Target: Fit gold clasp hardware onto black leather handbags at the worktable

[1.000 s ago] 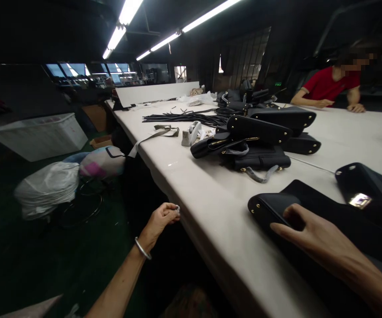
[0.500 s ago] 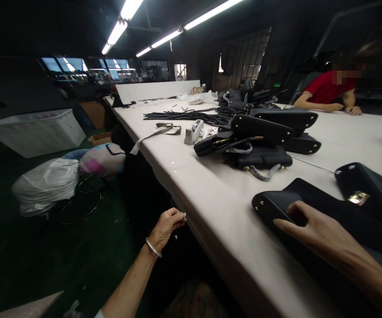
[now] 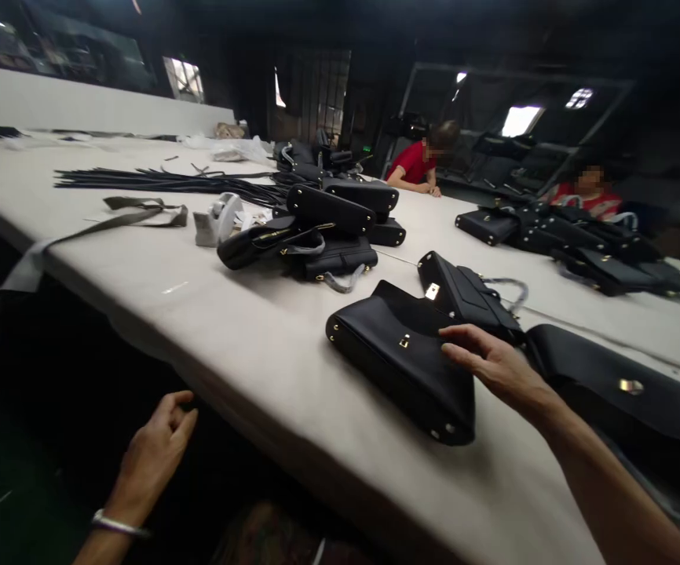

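Note:
A black handbag [image 3: 399, 353] with a gold turn-lock and metal feet lies on the white-covered table near its front edge. My right hand [image 3: 493, 365] reaches over the bag's right side, fingers stretched and apart; the fingertips are at the bag, though I cannot tell if they press on it. Off the table's front edge hangs my left hand [image 3: 160, 439], a silver bangle on its wrist. Its fingers are loosely curled, with the thumb apart and nothing visible between them. Just behind the bag lies another black handbag [image 3: 469, 298] with a wrapped handle.
A tape dispenser [image 3: 217, 220], a grey strap [image 3: 104, 224] and black strips [image 3: 169, 182] lie left on the table [image 3: 246, 345]. A pile of black bags [image 3: 328, 212] stands mid-table, more bags [image 3: 587, 243] farther right. Another bag [image 3: 628, 384] is beside my right arm. Two people sit across.
My view has swung to the right. The left hand has loosened from a pinch on a small white bit, which no longer shows. The right hand now sits at the handbag's right side.

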### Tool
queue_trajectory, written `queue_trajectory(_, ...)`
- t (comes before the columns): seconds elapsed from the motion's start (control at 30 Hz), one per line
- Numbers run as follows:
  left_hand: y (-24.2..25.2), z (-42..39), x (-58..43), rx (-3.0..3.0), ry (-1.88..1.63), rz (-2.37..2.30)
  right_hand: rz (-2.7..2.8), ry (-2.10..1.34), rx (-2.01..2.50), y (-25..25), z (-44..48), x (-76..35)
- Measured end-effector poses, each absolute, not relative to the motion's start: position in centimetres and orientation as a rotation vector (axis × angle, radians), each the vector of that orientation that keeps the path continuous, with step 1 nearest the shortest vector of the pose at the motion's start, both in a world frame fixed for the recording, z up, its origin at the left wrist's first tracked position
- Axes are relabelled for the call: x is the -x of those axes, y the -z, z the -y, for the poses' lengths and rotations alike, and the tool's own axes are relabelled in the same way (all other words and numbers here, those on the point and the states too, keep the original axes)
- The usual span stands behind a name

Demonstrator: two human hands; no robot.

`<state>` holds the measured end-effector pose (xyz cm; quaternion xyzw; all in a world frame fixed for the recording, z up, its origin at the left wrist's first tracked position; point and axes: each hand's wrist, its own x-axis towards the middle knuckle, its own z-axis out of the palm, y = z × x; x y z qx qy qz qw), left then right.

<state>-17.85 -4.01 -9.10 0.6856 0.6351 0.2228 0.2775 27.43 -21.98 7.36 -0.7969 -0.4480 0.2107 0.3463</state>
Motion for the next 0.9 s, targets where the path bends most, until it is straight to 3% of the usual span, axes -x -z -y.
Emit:
queue_trajectory(0.17,9.7,5.2,17.2,-2.241,-0.933,-1.655,0.948,-0.440,2.085,-3.7,25.3,-29.5)
queue_trajectory(0.37,3.6,9.7,12.6,-2.399,-1.384,-1.250,1.100,-0.686,1.958,-3.5,24.2,-25.2)
queue_trajectory(0.47,1.1,12.1,9.0,-2.377,-1.316,-0.707,1.177,-0.671,1.982,-3.7,23.3,-23.5)
queue_trajectory(0.57,0.3,13.9,5.8,-2.214,-1.179,-0.454,1.215,-0.497,2.016,-4.0,22.7,-22.7)
queue_trajectory(0.67,0.3,15.0,3.6,-2.011,-1.034,-0.431,1.151,-0.488,1.960,-4.2,22.3,-22.0)
queue_trajectory(0.9,0.5,15.5,2.6,-1.878,-0.942,-0.615,0.716,-0.947,1.590,-2.6,21.1,-20.7)
